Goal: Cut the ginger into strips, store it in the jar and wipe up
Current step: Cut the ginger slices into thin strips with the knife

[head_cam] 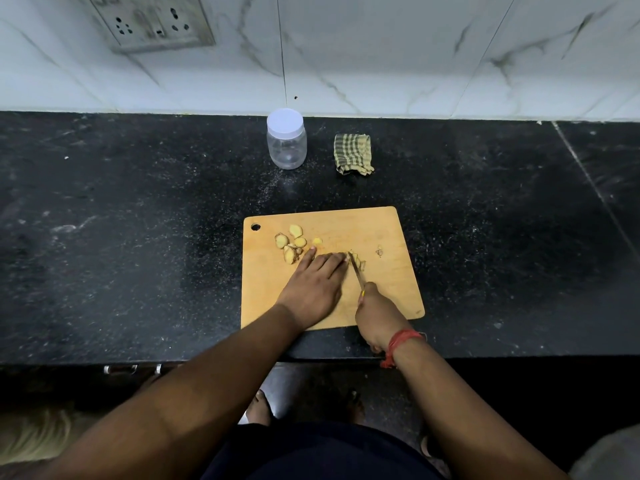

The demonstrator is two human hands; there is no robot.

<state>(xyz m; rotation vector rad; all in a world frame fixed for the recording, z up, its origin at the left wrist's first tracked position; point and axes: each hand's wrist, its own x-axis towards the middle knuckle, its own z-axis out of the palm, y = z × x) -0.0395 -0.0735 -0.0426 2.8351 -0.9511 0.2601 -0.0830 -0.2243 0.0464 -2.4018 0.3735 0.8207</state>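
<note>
A wooden cutting board (388,271) lies on the black counter in front of me. Several ginger slices (290,242) sit near its upper left corner, and a few cut bits (360,263) lie beside the knife. My left hand (317,284) presses flat on a piece of ginger, which its fingers mostly hide. My right hand (377,315) grips the handle of a small knife (356,271), whose blade points away from me and rests right beside my left fingertips. The clear plastic jar (286,143) with a white lid stands closed behind the board.
A folded green checked cloth (353,154) lies to the right of the jar, near the marble wall. A small scrap (379,251) sits on the right part of the board. A wall socket (152,22) is at upper left. The counter's front edge runs just below the board.
</note>
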